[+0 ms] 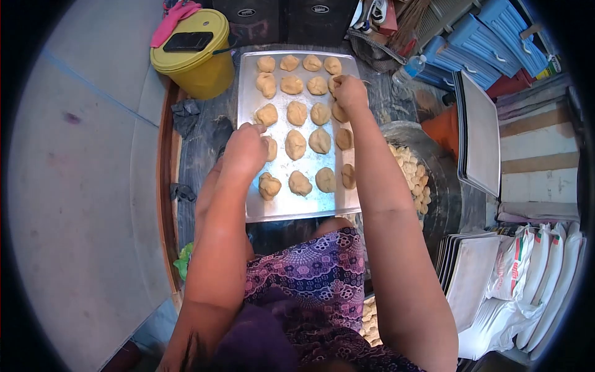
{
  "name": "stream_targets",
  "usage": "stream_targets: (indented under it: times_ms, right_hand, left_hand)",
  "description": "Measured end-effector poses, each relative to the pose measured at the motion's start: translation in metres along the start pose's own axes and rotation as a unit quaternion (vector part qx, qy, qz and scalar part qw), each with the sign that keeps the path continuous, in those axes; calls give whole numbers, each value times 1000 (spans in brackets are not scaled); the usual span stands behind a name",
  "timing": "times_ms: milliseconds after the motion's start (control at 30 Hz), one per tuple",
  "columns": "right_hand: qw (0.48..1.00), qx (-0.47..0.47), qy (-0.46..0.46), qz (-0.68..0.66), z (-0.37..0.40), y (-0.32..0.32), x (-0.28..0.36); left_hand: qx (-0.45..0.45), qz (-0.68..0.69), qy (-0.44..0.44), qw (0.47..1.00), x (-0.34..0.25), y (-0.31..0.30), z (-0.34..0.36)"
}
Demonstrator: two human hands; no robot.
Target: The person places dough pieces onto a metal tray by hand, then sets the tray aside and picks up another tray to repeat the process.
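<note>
Several rounded lumps of pale dough (295, 144) lie in rows on a silver baking tray (285, 204). My left hand (245, 149) is over the tray's left side with its fingers curled closed. It partly covers a dough ball (271, 149), and what its fingers hold, if anything, is hidden. Toward the upper right corner, my right hand (351, 94) has its fingers closed on a dough ball (334, 84) at the tray's edge. My right forearm hides part of the right-hand column of dough.
To the right stands a large round basin (441, 186) holding many small dough pieces (414, 177). A yellow bucket (204, 74) with a phone (188, 41) on its lid is at upper left. Stacked trays (474, 266), white sacks (511, 260) and a water bottle (409, 69) line the right.
</note>
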State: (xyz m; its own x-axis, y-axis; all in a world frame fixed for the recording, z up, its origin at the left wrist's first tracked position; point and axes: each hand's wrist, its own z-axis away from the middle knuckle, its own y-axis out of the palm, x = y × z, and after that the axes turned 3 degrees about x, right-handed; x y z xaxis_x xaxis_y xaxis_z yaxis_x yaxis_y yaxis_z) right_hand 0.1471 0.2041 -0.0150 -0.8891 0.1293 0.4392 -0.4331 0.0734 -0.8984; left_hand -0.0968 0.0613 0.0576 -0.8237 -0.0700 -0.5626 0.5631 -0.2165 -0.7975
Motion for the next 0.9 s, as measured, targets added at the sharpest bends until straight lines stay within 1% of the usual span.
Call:
stream_targets:
  times_ms: [67, 100, 167, 200, 267, 300, 367, 400, 467, 533, 567, 633, 700, 767, 867, 900]
  right_hand:
    - [999, 12, -36, 10, 4, -4, -3]
    - [999, 10, -37, 9, 9, -7, -2]
    - [990, -94, -104, 21, 31, -14, 2]
    - [990, -93, -104, 22, 44, -22, 9]
    - [982, 52, -175, 38, 70, -39, 23]
    - [977, 89, -183, 58, 77, -37, 26]
    - [978, 76, -184, 64, 85, -28, 26]
    - [977, 63, -192, 68, 87, -25, 27]
    - [978, 74, -177, 77, 89, -22, 29]
    - [974, 30, -193, 111, 90, -16, 30]
    - [974, 30, -193, 112, 88, -13, 29]
    - [977, 87, -166, 100, 88, -17, 32]
    - [974, 97, -166, 119, 89, -17, 33]
    - [970, 108, -168, 138, 89, -16, 33]
    - [972, 94, -173, 129, 89, -13, 25]
    - [980, 26, -189, 52, 89, -15, 15]
  left_hand:
    - [-83, -7, 76, 994, 8, 12, -8]
    - [-85, -7, 78, 993, 10, 20, -15]
    - [-175, 27, 133, 975, 17, 36, -31]
    - [-175, 27, 132, 975, 21, 44, -36]
    - [-203, -2, 160, 966, 27, 59, -42]
    - [-198, 1, 162, 967, 28, 61, -45]
    - [-207, 1, 127, 970, 30, 64, -51]
    - [-207, 3, 129, 970, 27, 63, -52]
    - [-178, 55, 78, 979, 23, 61, -52]
    - [-188, 40, 70, 979, 21, 61, -55]
    - [-196, 24, 62, 978, 21, 61, -55]
    - [-196, 14, 56, 979, 18, 61, -57]
    - [-195, 3, 51, 979, 15, 59, -58]
    - [-188, 25, 50, 981, 13, 55, -55]
    - [-192, 2, 62, 979, 6, 47, -47]
    - [-194, 0, 62, 979, 3, 42, -44]
